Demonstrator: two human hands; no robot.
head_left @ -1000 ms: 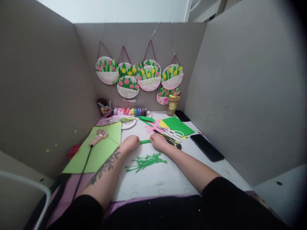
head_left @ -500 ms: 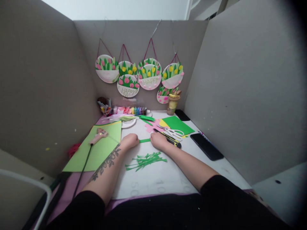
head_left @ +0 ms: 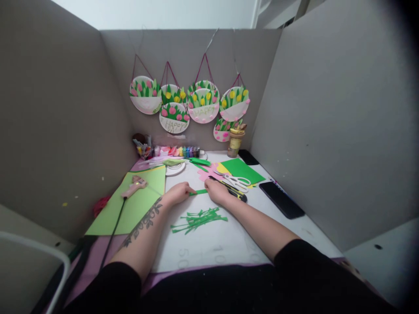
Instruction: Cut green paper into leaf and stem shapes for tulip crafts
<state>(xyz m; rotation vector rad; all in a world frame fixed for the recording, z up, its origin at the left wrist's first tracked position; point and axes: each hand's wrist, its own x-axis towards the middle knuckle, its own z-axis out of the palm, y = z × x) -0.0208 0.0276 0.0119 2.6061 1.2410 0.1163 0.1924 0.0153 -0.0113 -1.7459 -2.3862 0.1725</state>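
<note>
A narrow green paper strip (head_left: 201, 191) stretches between my two hands just above or on the white table sheet. My left hand (head_left: 177, 194) is at its left end, index finger pointing along the strip, the other fingers curled; whether it grips or only presses is hard to see. My right hand (head_left: 215, 190) is closed on the right end, its fingertips partly hidden. Close by on the near side lies a loose pile of twisted green paper stems (head_left: 199, 219). A yellow and black utility knife (head_left: 238, 194) lies right beside my right hand, with white-handled scissors (head_left: 236, 181) behind it.
Left, a pink glue gun (head_left: 135, 186) rests on light green paper (head_left: 114, 218), its cord trailing forward. Right are a phone (head_left: 281, 200) and green paper (head_left: 242, 171). Paint bottles (head_left: 186, 151) line the back. Paper-plate flower baskets (head_left: 174, 117) hang on the grey partition (head_left: 196, 48).
My left index finger has stretched out along the green strip, where the fingers were curled in before. My right hand stays about where it was.
</note>
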